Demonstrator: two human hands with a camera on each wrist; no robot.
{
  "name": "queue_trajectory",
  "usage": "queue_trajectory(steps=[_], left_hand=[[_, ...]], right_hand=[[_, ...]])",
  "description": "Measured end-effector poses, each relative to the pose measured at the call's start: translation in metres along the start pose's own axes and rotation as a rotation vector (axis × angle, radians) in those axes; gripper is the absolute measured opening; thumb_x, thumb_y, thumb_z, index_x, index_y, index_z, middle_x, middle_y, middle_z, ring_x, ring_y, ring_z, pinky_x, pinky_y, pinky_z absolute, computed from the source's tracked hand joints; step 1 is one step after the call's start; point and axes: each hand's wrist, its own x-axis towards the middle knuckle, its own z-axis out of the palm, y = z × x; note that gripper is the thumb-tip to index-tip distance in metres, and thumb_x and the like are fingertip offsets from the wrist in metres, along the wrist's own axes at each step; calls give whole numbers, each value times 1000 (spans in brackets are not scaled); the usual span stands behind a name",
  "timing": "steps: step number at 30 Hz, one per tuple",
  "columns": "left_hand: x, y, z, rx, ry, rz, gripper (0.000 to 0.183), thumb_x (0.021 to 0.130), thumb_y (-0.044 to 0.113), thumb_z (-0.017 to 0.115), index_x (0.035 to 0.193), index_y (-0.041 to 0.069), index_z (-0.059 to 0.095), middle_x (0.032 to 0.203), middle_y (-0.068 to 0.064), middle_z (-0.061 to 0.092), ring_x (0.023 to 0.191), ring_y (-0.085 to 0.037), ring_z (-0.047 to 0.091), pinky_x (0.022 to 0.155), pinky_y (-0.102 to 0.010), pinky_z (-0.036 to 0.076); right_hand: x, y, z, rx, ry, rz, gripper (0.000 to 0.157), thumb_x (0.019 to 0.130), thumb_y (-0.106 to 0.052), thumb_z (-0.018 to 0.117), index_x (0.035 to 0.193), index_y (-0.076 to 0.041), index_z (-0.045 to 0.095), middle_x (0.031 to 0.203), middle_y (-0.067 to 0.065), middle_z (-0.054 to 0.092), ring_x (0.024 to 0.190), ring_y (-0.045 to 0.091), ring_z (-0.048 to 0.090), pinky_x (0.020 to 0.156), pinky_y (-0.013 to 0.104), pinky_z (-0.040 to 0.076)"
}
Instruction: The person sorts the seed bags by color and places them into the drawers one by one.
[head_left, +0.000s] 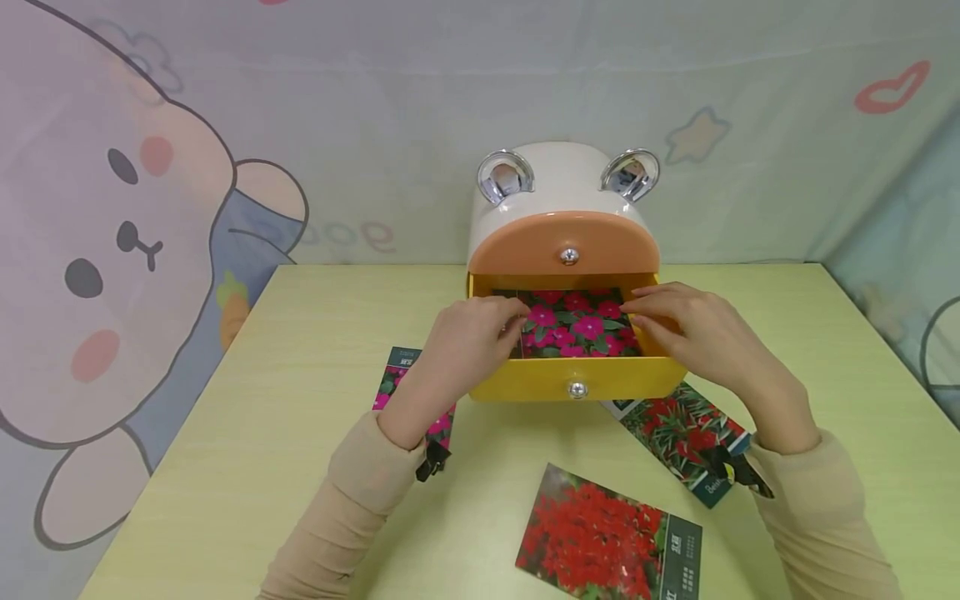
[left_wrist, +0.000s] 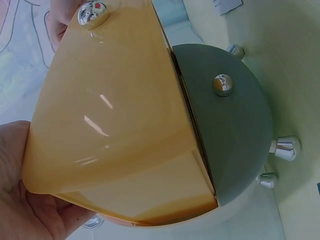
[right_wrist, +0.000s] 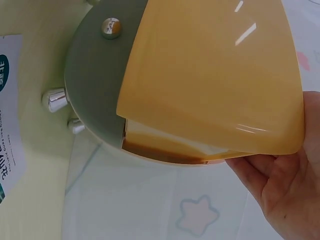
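Observation:
A seed packet with pink flowers point(head_left: 573, 321) lies inside the pulled-out yellow drawer point(head_left: 525, 379) of an animal-shaped box point(head_left: 566, 179). My left hand point(head_left: 476, 329) reaches over the drawer's left wall, its bent fingertips over the packet's dark left band. From the right, my right hand point(head_left: 697, 329) reaches in with its fingertips right at the packet's other edge. In both wrist views the drawer front point(left_wrist: 115, 100) hides the fingertips and the packet.
A packet with red flowers point(head_left: 592, 537) lies at the table front. Another red-flowered packet point(head_left: 675, 433) sits partly under the right forearm. One with pink flowers point(head_left: 442, 425) is partly behind the left wrist. The box has chrome ears point(head_left: 506, 175) and a drawer knob point(head_left: 577, 390).

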Motion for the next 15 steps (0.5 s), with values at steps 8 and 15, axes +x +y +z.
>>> queue_trajectory(steps=[8,15], left_hand=[[-7,0,2,-8,81,96,19,95,20,59,104,12,74,95,1,75,72,-11,67,58,-22,52],[-16,1,3,3,121,162,18,94,18,58,100,12,74,88,2,74,66,-10,64,57,-20,49]], right_hand=[[-1,0,2,10,59,-35,23,93,-11,61,114,-6,69,114,14,70,106,33,63,89,54,51],[-5,-6,3,0,97,-82,23,92,-12,63,114,-9,69,108,10,72,92,25,66,78,46,55]])
